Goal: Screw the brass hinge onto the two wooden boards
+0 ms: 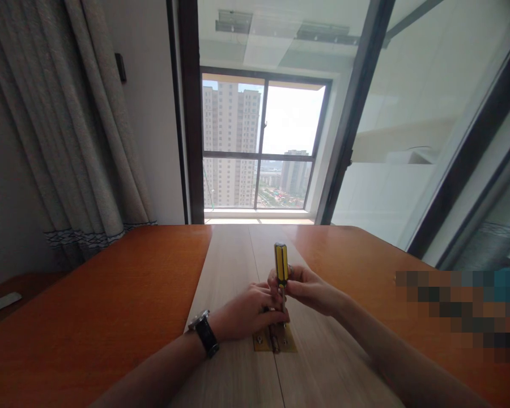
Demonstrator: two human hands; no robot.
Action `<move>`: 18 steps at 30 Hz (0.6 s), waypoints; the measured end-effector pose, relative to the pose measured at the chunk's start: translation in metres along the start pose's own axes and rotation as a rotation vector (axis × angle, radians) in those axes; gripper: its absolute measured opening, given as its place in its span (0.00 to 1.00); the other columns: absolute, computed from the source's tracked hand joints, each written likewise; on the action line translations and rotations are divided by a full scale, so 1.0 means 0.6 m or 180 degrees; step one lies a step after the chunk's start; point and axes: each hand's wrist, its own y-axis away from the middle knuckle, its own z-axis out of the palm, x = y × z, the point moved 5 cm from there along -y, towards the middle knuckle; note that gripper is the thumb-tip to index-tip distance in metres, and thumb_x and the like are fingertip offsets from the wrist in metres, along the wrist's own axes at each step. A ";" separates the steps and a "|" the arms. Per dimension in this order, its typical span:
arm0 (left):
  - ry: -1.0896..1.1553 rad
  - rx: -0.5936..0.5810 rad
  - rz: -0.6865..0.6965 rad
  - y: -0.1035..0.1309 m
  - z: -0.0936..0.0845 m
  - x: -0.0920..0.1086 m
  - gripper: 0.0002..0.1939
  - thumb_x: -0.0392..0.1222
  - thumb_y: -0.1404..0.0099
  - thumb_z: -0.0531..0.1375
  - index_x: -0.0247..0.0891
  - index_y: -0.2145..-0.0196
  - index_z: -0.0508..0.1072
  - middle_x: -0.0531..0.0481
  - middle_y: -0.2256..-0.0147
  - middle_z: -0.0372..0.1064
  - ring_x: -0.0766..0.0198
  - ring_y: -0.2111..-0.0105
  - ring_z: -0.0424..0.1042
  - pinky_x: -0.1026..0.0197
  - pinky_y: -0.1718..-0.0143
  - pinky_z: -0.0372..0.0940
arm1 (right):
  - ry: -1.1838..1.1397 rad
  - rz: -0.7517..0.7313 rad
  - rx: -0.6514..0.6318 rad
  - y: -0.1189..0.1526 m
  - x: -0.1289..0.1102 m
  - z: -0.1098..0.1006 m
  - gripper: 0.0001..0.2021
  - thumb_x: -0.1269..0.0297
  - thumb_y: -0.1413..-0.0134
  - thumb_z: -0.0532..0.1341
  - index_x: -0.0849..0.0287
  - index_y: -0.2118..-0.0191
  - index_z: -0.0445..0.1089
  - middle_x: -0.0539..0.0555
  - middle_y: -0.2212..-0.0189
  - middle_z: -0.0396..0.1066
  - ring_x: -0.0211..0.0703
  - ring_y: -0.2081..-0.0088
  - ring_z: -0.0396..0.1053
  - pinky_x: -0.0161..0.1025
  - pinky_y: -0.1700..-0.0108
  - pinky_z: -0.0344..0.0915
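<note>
Pinching the lower handle of the yellow-and-black screwdriver (281,265) in closed fingertips of the right hand (305,289), nearly upright. Bent inward with the left hand (249,311) about the shaft's lower end, fingers and thumb close together; cannot tell whether gripping a screw or only steadying the shaft. Directly beneath, partly hidden: the brass-coloured hinge (261,343), lying across the seam between left board (225,272) and right board (323,362), well in from the table's far edge. To do this well, probably best to seat the tip fully, hold the shaft square to the plate, and press down while turning in short twists. Better to ease the left fingertips away from the point once steady, for fear of a slip. In the way of a clear view: those same left fingers, over the hinge's far part. Farther back, on the left wrist, a black-strapped watch (204,333), clear of the hinge. Past the far edge of the table (131,283), a window (295,113); beyond the left edge, a grey curtain (63,113).
</note>
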 end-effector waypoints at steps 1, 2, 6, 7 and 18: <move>0.0015 -0.0004 -0.0019 0.000 0.000 0.000 0.12 0.43 0.32 0.59 0.34 0.70 0.76 0.47 0.66 0.75 0.61 0.60 0.72 0.61 0.52 0.64 | 0.0040 -0.0055 -0.0025 0.000 -0.002 0.002 0.17 0.56 0.48 0.69 0.64 0.59 0.73 0.54 0.69 0.73 0.39 0.68 0.71 0.36 0.63 0.65; 0.0036 -0.0010 -0.0031 0.001 0.000 0.000 0.11 0.43 0.32 0.60 0.34 0.68 0.77 0.47 0.65 0.75 0.61 0.59 0.72 0.61 0.51 0.63 | 0.0063 -0.0115 -0.0052 -0.001 -0.004 0.003 0.17 0.56 0.49 0.70 0.64 0.59 0.72 0.53 0.69 0.72 0.39 0.68 0.71 0.36 0.64 0.66; 0.0111 -0.0039 -0.0026 0.003 0.000 0.000 0.09 0.42 0.33 0.61 0.35 0.63 0.79 0.47 0.62 0.76 0.60 0.57 0.73 0.59 0.47 0.62 | 0.0015 -0.0224 -0.0065 -0.004 -0.007 0.007 0.16 0.59 0.51 0.71 0.62 0.60 0.71 0.52 0.66 0.70 0.37 0.70 0.70 0.34 0.68 0.65; 0.0106 -0.0040 -0.0040 0.003 0.001 0.000 0.09 0.42 0.33 0.61 0.34 0.64 0.79 0.47 0.63 0.76 0.60 0.57 0.73 0.59 0.47 0.61 | 0.0018 -0.0231 -0.0058 -0.005 -0.007 0.008 0.16 0.59 0.51 0.71 0.62 0.60 0.71 0.52 0.66 0.70 0.36 0.70 0.69 0.34 0.69 0.64; 0.0092 -0.0030 -0.0102 0.001 0.001 -0.001 0.12 0.44 0.32 0.59 0.34 0.70 0.77 0.46 0.64 0.76 0.60 0.60 0.73 0.59 0.50 0.64 | -0.0288 0.0027 0.0067 -0.001 0.005 -0.006 0.18 0.56 0.44 0.65 0.69 0.56 0.75 0.58 0.69 0.75 0.41 0.70 0.71 0.37 0.66 0.64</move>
